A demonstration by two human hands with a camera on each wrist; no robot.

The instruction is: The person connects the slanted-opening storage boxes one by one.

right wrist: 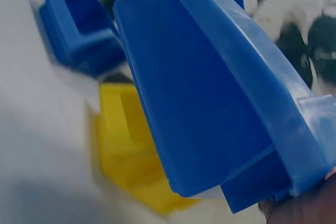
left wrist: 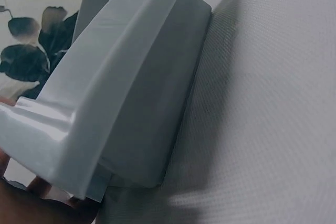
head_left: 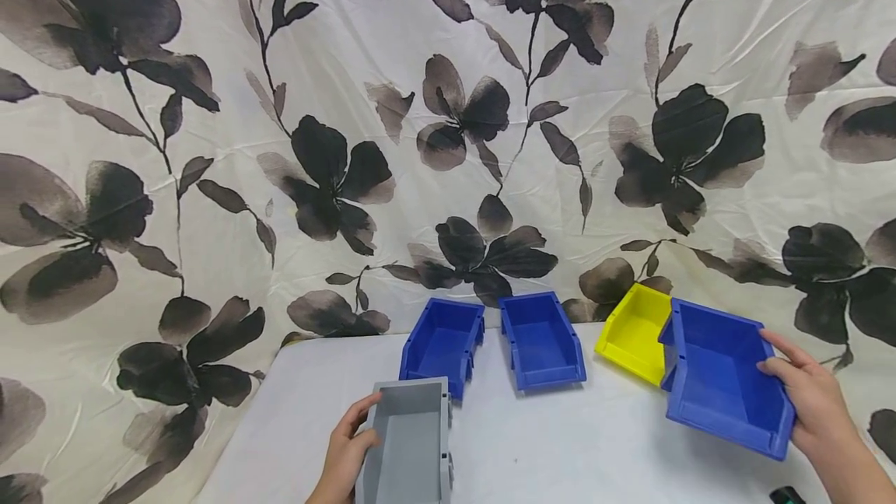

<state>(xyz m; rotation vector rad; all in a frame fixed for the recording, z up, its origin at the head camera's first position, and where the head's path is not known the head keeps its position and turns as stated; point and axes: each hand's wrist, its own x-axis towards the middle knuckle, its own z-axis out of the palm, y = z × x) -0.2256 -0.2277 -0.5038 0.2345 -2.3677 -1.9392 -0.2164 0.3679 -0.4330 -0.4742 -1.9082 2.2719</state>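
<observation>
My left hand (head_left: 344,449) grips the left side wall of a grey plastic storage bin (head_left: 411,442) at the front of the table. In the left wrist view, the grey bin (left wrist: 152,93) is close over the white surface, with fingers (left wrist: 37,205) under its rim. On the right, my right hand (head_left: 815,393) holds a blue storage bin (head_left: 731,379) by its right side wall, thumb over the edge. That blue bin is tilted above the table and overlaps a yellow bin (head_left: 635,330) behind it. The right wrist view shows the held blue bin's outer side (right wrist: 194,93).
Two more blue bins stand at the back, one left of centre (head_left: 442,339) and one at centre (head_left: 542,341). The white table (head_left: 560,442) ends against a floral cloth backdrop (head_left: 392,216). A small dark object (head_left: 787,495) lies at the front right edge.
</observation>
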